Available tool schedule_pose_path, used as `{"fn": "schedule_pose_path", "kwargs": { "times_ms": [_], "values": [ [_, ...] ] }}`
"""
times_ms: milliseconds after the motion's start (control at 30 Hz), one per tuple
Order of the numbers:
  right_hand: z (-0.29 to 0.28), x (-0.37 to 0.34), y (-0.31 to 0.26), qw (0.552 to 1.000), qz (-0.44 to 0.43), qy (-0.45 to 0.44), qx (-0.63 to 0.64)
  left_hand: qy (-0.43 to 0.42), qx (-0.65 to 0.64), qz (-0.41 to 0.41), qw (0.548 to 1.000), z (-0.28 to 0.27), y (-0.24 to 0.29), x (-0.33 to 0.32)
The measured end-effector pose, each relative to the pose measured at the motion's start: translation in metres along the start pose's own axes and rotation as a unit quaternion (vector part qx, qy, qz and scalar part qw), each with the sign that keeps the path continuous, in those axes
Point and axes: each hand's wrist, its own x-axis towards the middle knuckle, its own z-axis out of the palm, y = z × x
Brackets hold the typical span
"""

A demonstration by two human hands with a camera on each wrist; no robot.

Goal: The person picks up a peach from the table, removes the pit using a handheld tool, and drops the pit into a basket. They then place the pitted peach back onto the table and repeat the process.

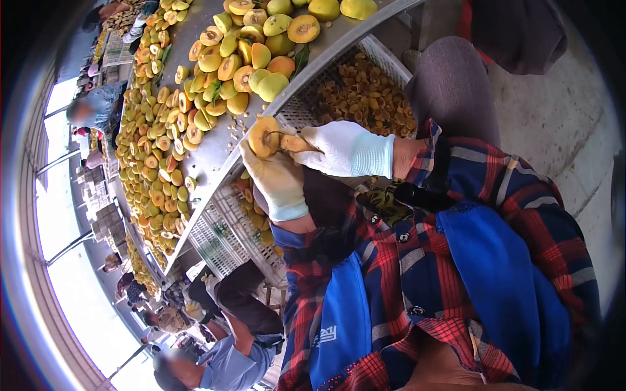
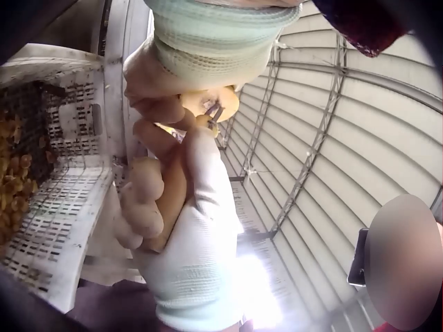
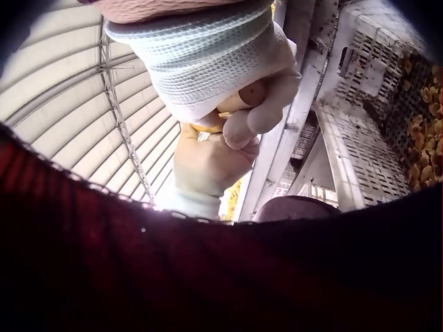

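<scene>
My gloved left hand (image 1: 277,184) grips a yellow peach half (image 1: 261,137), its cut face turned toward my right hand. In my gloved right hand (image 1: 338,148) is a pitting tool with a pale wooden handle (image 1: 297,143). Its dark, thin metal end reaches the middle of the cut face. The left wrist view shows the right fingers curled round the handle (image 2: 173,204), and the metal tip at the peach half (image 2: 225,100). Seen from the right wrist, the handle's round butt (image 3: 253,93) sticks out between the fingers, with the left hand (image 3: 208,166) just below.
Many peach halves (image 1: 228,65) lie heaped on a metal table (image 1: 215,153) beyond my hands. Below its edge, one white crate (image 1: 385,55) holds small brown-orange scraps (image 1: 365,94), and another crate (image 1: 225,221) holds fruit. A person (image 1: 235,362) sits close by, with others farther along.
</scene>
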Motion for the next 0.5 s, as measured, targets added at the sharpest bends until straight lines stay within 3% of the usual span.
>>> {"fn": "schedule_pose_path", "kwargs": {
  "times_ms": [133, 267, 433, 500],
  "values": [
    [0.003, 0.004, 0.002, 0.999, -0.009, 0.037, 0.006, 0.091, 0.035, -0.002, 0.995, 0.014, -0.003, -0.001],
    [-0.002, 0.002, -0.002, 0.999, 0.001, 0.036, -0.011, 0.095, -0.004, -0.017, 0.995, 0.012, -0.006, 0.001],
    [0.000, 0.004, 0.001, 0.999, -0.003, 0.012, -0.041, 0.154, 0.018, 0.047, 0.987, 0.017, -0.009, 0.003],
    [0.001, 0.003, 0.001, 0.998, -0.006, 0.003, -0.057, 0.130, 0.046, 0.064, 0.988, 0.015, -0.007, 0.003]
  ]
}}
